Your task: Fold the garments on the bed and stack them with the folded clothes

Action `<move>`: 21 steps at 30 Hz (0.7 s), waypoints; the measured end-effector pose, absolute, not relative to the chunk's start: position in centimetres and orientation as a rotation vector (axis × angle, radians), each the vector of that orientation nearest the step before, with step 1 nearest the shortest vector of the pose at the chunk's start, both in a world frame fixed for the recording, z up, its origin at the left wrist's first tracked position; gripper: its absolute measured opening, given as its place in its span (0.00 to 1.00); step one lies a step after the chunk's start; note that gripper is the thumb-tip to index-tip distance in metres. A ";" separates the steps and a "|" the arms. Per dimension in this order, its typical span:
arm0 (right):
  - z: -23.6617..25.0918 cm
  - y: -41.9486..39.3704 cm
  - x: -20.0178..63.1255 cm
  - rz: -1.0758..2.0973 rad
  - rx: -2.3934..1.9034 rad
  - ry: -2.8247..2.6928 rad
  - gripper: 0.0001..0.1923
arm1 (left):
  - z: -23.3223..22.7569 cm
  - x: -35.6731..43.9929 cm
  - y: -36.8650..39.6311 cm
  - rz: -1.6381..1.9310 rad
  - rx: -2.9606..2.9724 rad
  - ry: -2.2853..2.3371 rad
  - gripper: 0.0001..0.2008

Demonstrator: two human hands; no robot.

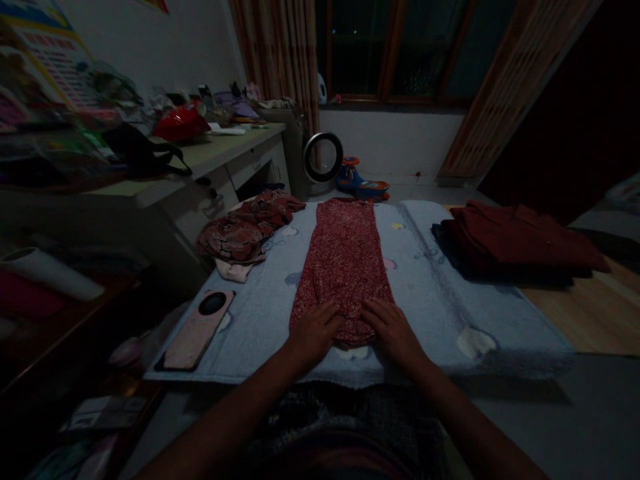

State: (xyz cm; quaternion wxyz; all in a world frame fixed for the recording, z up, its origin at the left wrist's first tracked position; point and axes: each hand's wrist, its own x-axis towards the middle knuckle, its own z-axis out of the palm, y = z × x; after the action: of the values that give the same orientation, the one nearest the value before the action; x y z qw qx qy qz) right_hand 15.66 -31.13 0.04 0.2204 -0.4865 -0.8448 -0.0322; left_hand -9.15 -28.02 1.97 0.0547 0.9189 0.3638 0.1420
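A long red garment with a fine pale speckled print (346,253) lies lengthwise on a light blue blanket (420,333), its sides straight and its near end wider. My left hand (316,332) rests on the near left part of the cloth, fingers stretched across it toward the middle. On the near right part lies my right hand (393,328), its fingers also extended over the fabric. Between the two hands the cloth is creased and rounded at its near edge. Both thumbs are hard to make out in the dim light.
A crumpled reddish patterned cloth (245,227) lies at the back left, with a pink phone (199,330) nearer me. Folded dark red clothes (525,237) are stacked on the right. Beyond stand a cluttered desk (210,157), a round-framed fan (323,158) and a blue-orange ride-on toy (361,183).
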 end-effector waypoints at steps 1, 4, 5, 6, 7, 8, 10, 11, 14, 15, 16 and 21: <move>0.1 -30.8 15.7 -0.087 -1.325 -2.343 0.24 | 2.3 -9.1 -27.9 0.426 2.782 1.095 0.20; 0.6 -29.9 15.8 -0.015 -1.229 -2.358 0.22 | 3.6 -8.9 -27.1 0.395 2.731 1.035 0.18; 1.0 -29.5 15.9 0.031 -1.195 -2.361 0.22 | 4.1 -8.8 -26.8 0.382 2.706 1.021 0.17; 1.5 -29.2 15.8 0.087 -1.173 -2.362 0.21 | 4.6 -8.8 -26.5 0.363 2.679 1.010 0.17; 2.1 -28.9 15.8 0.154 -1.165 -2.363 0.20 | 5.0 -8.8 -26.2 0.343 2.647 1.006 0.16; 2.8 -28.6 15.8 0.231 -1.173 -2.368 0.20 | 5.4 -8.8 -25.8 0.324 2.613 0.999 0.15; 4.3 -28.0 15.7 0.394 -1.225 -2.378 0.18 | 6.2 -8.9 -24.9 0.308 2.543 0.959 0.15; 5.1 -27.7 15.7 0.465 -1.259 -2.378 0.18 | 6.6 -9.0 -24.4 0.312 2.507 0.924 0.16; 7.3 -26.5 15.7 0.646 -1.278 -2.379 0.19 | 7.9 -9.2 -22.7 0.313 2.410 0.807 0.17; 8.0 -26.0 15.7 0.706 -1.258 -2.374 0.19 | 8.4 -9.3 -22.1 0.297 2.380 0.772 0.16; 8.6 -25.5 15.7 0.770 -1.234 -2.370 0.18 | 9.0 -9.3 -21.5 0.274 2.350 0.739 0.15; 10.6 -22.3 16.4 1.027 -1.269 -2.355 0.15 | 11.6 -8.9 -17.4 0.132 2.206 0.636 0.14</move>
State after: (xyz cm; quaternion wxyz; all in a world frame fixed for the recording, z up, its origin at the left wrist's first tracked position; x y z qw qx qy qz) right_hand 16.40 -22.26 10.63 0.1377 -0.4386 -0.8140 0.3550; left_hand -8.85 -17.43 11.61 0.4086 0.8756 0.2523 0.0522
